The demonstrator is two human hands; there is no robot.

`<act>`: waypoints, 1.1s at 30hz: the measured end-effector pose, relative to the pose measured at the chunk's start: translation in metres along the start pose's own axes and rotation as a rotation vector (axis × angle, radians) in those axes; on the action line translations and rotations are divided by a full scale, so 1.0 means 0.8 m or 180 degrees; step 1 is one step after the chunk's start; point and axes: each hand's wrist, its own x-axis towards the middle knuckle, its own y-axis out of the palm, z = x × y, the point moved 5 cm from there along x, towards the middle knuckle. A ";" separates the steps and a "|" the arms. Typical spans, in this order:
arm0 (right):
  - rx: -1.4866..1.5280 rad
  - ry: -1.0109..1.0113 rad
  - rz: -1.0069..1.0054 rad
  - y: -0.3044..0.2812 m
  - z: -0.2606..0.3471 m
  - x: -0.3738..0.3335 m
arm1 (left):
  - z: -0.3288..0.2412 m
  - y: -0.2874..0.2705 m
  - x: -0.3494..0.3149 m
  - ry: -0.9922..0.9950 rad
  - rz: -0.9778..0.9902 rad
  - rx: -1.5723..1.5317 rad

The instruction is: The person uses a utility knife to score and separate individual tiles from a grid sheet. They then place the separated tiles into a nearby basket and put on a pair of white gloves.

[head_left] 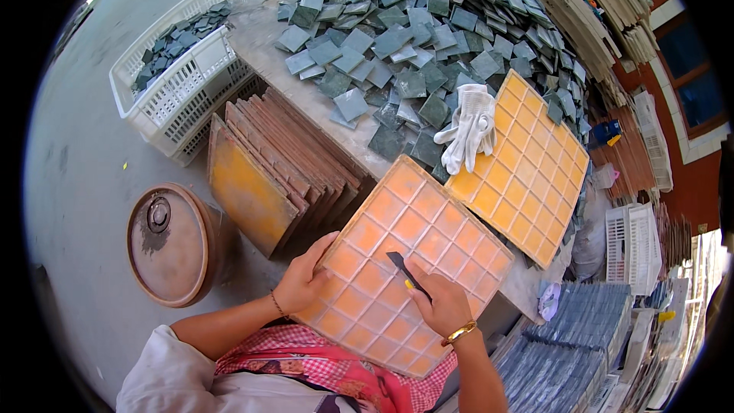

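An orange square grid tray [413,214], ruled with pale raised lines and dusted whitish, lies tilted over my lap. At its left edge my left hand [304,281] grips the rim, thumb on the face. My right hand [443,304] holds a small black scraper [399,261], its flat dark tip over the middle of the tray; whether it touches is hard to tell. Part of its handle is hidden in my fingers. Just beyond, a second, yellow grid tray [527,176] leans on the tile heap, with white knitted gloves [471,126] on its left corner.
Loose grey-green stone tiles [413,53] are heaped on the table [267,38]. To the left stand a white plastic crate [172,103] of tile pieces, a row of upright trays [256,183] and a brown lidded drum [170,245]. Stacked grey sheets [562,344] stand at right.
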 end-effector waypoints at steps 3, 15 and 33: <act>-0.0034 -0.0068 -0.0296 0.009 0.008 0.017 | 0.000 -0.001 0.000 -0.0021 -0.0024 -0.0065; -0.0356 0.0257 0.0443 0.041 0.025 0.018 | 0.019 0.001 0.001 -0.0041 -0.0083 -0.0419; 0.1438 0.1245 -0.0700 0.012 0.022 -0.041 | -0.078 0.032 0.043 0.1927 -0.0334 0.2563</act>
